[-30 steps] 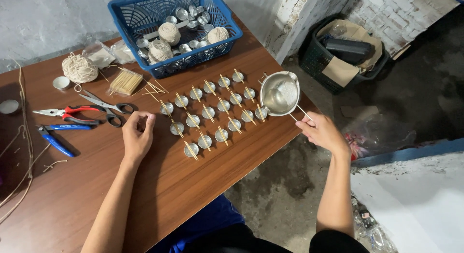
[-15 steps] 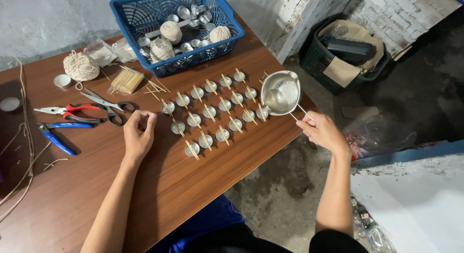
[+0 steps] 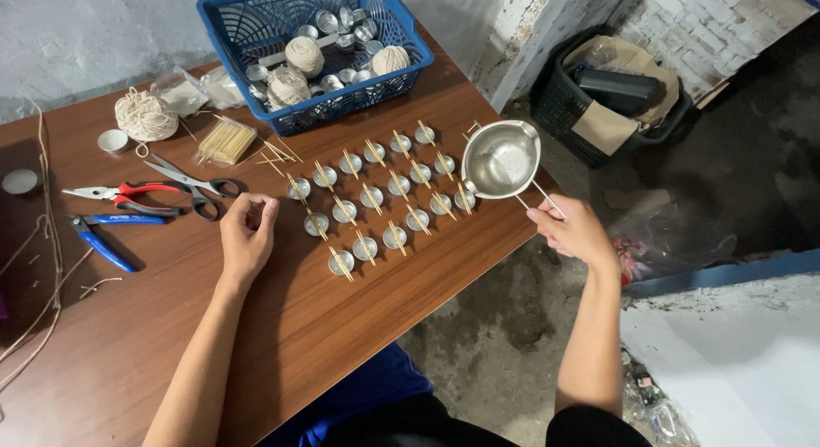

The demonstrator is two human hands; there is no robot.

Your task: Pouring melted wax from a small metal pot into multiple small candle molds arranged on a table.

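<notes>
We find pouring in hand: right hand (image 3: 574,232) grips the steel pot (image 3: 500,160) beside the foil cups (image 3: 376,196), left hand (image 3: 246,238) loosely curled on the bench (image 3: 282,327); next calls for steady tilting.

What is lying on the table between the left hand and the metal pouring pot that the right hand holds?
In the head view, rows of small metal cups with sticks laid across them fill the stretch between the left hand and the metal pouring pot.

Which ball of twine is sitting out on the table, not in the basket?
The twine ball at the table's far left, beside a small white cup; the others lie inside the blue basket.
</notes>
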